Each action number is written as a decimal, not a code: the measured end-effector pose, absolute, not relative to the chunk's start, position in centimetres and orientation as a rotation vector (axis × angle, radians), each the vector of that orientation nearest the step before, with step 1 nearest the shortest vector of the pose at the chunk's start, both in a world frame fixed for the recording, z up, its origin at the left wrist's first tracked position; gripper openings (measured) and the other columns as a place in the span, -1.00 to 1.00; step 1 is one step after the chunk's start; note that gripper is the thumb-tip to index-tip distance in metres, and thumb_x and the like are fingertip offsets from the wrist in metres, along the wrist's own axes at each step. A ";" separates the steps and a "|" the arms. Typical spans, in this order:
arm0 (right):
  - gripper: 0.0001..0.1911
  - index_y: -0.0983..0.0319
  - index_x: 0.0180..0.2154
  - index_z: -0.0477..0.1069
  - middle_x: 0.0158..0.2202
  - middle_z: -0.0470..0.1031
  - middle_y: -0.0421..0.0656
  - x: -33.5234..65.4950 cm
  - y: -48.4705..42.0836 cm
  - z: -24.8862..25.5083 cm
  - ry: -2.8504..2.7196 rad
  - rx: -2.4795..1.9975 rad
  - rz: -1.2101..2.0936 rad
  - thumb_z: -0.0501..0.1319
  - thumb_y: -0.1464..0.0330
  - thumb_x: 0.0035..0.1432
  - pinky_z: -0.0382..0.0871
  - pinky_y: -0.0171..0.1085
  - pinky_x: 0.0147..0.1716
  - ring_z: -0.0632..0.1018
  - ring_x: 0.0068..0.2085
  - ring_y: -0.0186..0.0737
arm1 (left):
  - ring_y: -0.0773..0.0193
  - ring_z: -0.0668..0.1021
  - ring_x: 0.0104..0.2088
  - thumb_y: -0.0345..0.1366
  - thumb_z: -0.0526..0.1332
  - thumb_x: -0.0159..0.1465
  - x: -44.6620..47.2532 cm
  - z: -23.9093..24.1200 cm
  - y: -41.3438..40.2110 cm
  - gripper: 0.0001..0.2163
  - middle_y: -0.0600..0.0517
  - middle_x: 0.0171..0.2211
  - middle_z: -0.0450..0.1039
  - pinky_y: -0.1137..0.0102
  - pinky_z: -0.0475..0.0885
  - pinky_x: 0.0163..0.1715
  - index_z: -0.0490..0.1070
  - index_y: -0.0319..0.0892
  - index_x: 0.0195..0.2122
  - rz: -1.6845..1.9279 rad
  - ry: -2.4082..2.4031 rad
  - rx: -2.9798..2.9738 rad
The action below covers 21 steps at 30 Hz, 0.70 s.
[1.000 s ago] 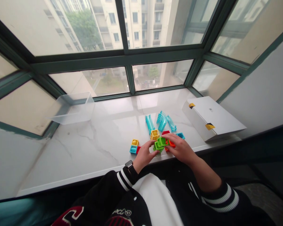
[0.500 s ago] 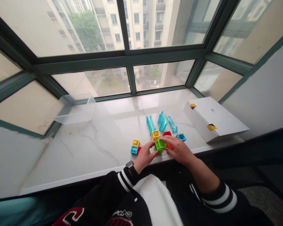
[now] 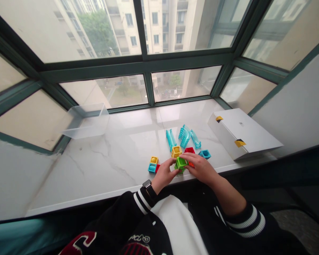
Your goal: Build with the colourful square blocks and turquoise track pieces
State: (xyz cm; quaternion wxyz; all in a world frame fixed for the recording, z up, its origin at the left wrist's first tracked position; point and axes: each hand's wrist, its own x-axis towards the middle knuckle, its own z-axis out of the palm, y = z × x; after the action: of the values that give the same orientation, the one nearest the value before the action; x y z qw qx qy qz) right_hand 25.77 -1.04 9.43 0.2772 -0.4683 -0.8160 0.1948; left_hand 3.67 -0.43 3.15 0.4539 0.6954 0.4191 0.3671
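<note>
Both my hands meet over a green plastic building block [image 3: 181, 163] at the sill's front edge. My left hand [image 3: 163, 175] grips its left side, and my right hand [image 3: 200, 169] covers its right side. More green shows below it. Around them lie a yellow hollow cube [image 3: 176, 151], a red cube [image 3: 189, 150] and a blue cube [image 3: 204, 154]. An orange piece [image 3: 191, 164] is partly hidden by my right hand. Left of my left hand stands a yellow-and-blue block pair [image 3: 153, 164]. Behind lie turquoise ribbed track pieces [image 3: 184, 136].
The pieces lie on a white marble windowsill [image 3: 117, 166]. A clear plastic box [image 3: 86, 122] stands at its back left, and a white cardboard box [image 3: 241, 132] with yellow-and-black tape lies at the right. Window frames run along the back.
The green pieces sit more tightly together between my hands, which have drawn slightly closer. The whole view has shifted a little as my head moved.
</note>
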 end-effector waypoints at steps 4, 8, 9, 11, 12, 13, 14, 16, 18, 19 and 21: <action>-0.49 0.06 0.20 0.52 0.18 0.59 -0.07 25.8 -0.9 9.5 -2.187 -1.269 0.541 0.30 0.47 0.24 0.52 0.07 0.23 0.59 0.20 0.02 | 0.07 0.61 0.07 -0.32 0.43 0.24 3.6 3.0 -0.4 -0.63 -0.01 0.04 0.61 0.13 0.49 0.16 0.51 -0.04 0.08 0.901 1.037 1.704; -0.49 0.06 0.19 0.53 0.17 0.60 -0.08 25.7 -0.9 9.7 -2.184 -1.280 0.556 0.30 0.49 0.23 0.51 0.06 0.24 0.59 0.21 0.02 | 0.05 0.61 0.08 -0.31 0.44 0.24 3.6 3.0 -0.5 -0.63 -0.04 0.05 0.60 0.12 0.49 0.16 0.51 -0.04 0.08 0.895 1.054 1.701; -0.49 0.07 0.19 0.54 0.17 0.60 -0.08 25.7 -0.9 9.7 -2.183 -1.281 0.560 0.31 0.49 0.23 0.51 0.06 0.24 0.59 0.21 0.02 | 0.05 0.61 0.08 -0.31 0.44 0.24 3.6 3.0 -0.5 -0.63 -0.04 0.05 0.60 0.11 0.49 0.16 0.51 -0.04 0.08 0.894 1.055 1.701; -0.49 0.08 0.18 0.54 0.17 0.60 -0.08 25.7 -0.8 9.7 -2.178 -1.280 0.570 0.31 0.49 0.22 0.50 0.07 0.25 0.59 0.20 0.02 | 0.05 0.61 0.07 -0.31 0.43 0.25 3.6 3.1 -0.5 -0.63 -0.05 0.05 0.60 0.11 0.49 0.16 0.51 -0.05 0.09 0.898 1.052 1.703; -0.49 0.08 0.18 0.54 0.17 0.60 -0.08 25.7 -0.8 9.8 -2.177 -1.280 0.578 0.32 0.49 0.21 0.50 0.07 0.25 0.59 0.20 0.02 | 0.05 0.61 0.07 -0.31 0.43 0.25 3.7 3.1 -0.6 -0.62 -0.05 0.05 0.60 0.11 0.49 0.16 0.51 -0.05 0.09 0.902 1.045 1.707; -0.49 0.08 0.17 0.55 0.17 0.60 -0.09 25.7 -0.8 9.8 -2.176 -1.279 0.585 0.32 0.50 0.21 0.50 0.07 0.25 0.60 0.20 0.02 | 0.06 0.61 0.07 -0.31 0.42 0.25 3.7 3.2 -0.6 -0.62 -0.04 0.05 0.60 0.11 0.49 0.16 0.50 -0.05 0.10 0.909 1.034 1.709; -0.49 0.08 0.17 0.55 0.17 0.60 -0.09 25.7 -0.7 9.9 -2.177 -1.278 0.591 0.32 0.50 0.21 0.50 0.07 0.24 0.60 0.19 0.02 | 0.07 0.61 0.08 -0.32 0.42 0.26 3.7 3.2 -0.6 -0.60 -0.04 0.07 0.60 0.12 0.48 0.17 0.50 -0.04 0.12 0.918 1.021 1.708; -0.49 0.08 0.17 0.55 0.16 0.60 -0.09 25.7 -0.7 10.0 -2.178 -1.273 0.599 0.32 0.51 0.20 0.50 0.06 0.24 0.60 0.19 0.01 | 0.09 0.60 0.10 -0.34 0.41 0.26 3.8 3.3 -0.6 -0.57 -0.03 0.10 0.59 0.12 0.47 0.19 0.47 -0.03 0.16 0.935 0.996 1.701; -0.49 0.08 0.16 0.55 0.16 0.61 -0.09 25.6 -0.7 10.1 -2.176 -1.271 0.596 0.32 0.52 0.20 0.50 0.06 0.25 0.60 0.19 0.01 | 0.09 0.60 0.11 -0.35 0.42 0.26 3.8 3.3 -0.6 -0.55 -0.04 0.12 0.58 0.12 0.47 0.19 0.46 -0.04 0.18 0.941 0.987 1.696; -0.49 0.09 0.16 0.56 0.15 0.61 -0.09 25.6 -0.7 10.1 -2.174 -1.273 0.592 0.33 0.52 0.19 0.50 0.06 0.25 0.60 0.19 0.01 | 0.09 0.60 0.11 -0.35 0.42 0.25 3.8 3.3 -0.6 -0.55 -0.04 0.11 0.58 0.13 0.48 0.19 0.47 -0.04 0.17 0.941 0.989 1.698; -0.49 0.10 0.15 0.56 0.15 0.62 -0.08 25.6 -0.7 10.2 -2.172 -1.278 0.587 0.33 0.53 0.19 0.50 0.06 0.25 0.60 0.19 0.01 | 0.09 0.61 0.10 -0.36 0.41 0.25 3.8 3.3 -0.6 -0.57 -0.04 0.09 0.59 0.14 0.48 0.18 0.48 -0.05 0.15 0.935 0.994 1.708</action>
State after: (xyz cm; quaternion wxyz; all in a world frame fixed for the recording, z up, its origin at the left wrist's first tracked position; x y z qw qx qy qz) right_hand 25.56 -0.72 10.17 0.2734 -0.4750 -0.8075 0.2183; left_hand 3.79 -0.61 3.26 0.4598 0.6938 0.4036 0.3799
